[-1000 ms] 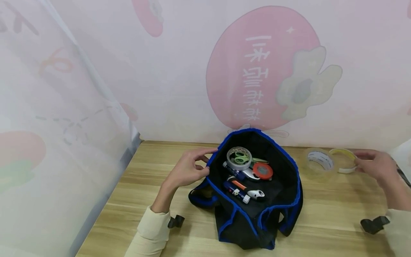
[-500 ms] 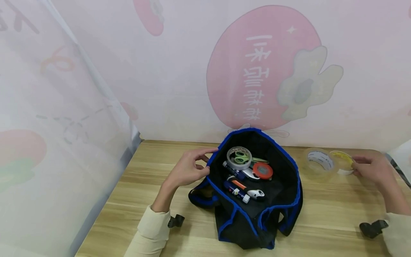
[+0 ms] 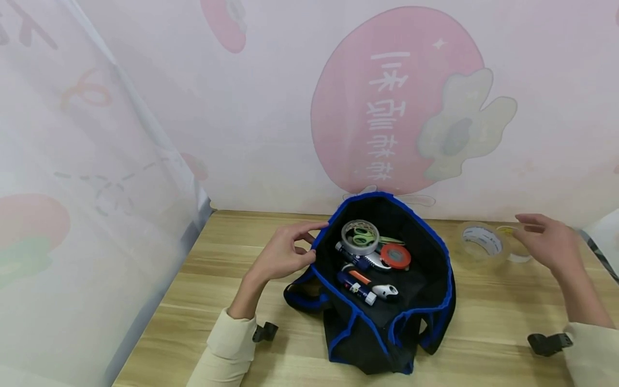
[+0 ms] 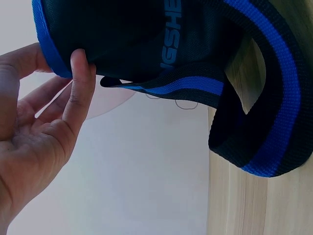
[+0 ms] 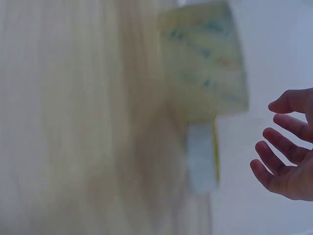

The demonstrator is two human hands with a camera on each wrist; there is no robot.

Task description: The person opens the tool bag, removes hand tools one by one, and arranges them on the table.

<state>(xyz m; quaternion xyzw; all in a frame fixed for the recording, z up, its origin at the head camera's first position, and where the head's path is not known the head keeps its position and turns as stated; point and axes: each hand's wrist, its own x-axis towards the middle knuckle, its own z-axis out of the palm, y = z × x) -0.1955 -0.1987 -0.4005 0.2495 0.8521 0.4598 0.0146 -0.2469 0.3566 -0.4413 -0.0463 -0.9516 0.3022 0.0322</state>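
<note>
While the left hand (image 3: 280, 255) pinches the bag (image 3: 419, 242) by its rim, the right hand (image 3: 555, 244), grip spread, should straddle the narrow tape roll (image 5: 202, 157) squarely.

High head view; two close wrist views, both turned sideways.
The head camera looks forward and down across the wooden tabletop (image 3: 232, 263) to the printed backdrop (image 3: 261, 107); the left wrist camera shares the left hand (image 3: 285, 253) at the black bag's (image 3: 411, 285) outer side; the right, low along the tabletop, shares the right hand (image 3: 551, 244) and clear packing-tape roll (image 5: 203, 58).
</note>
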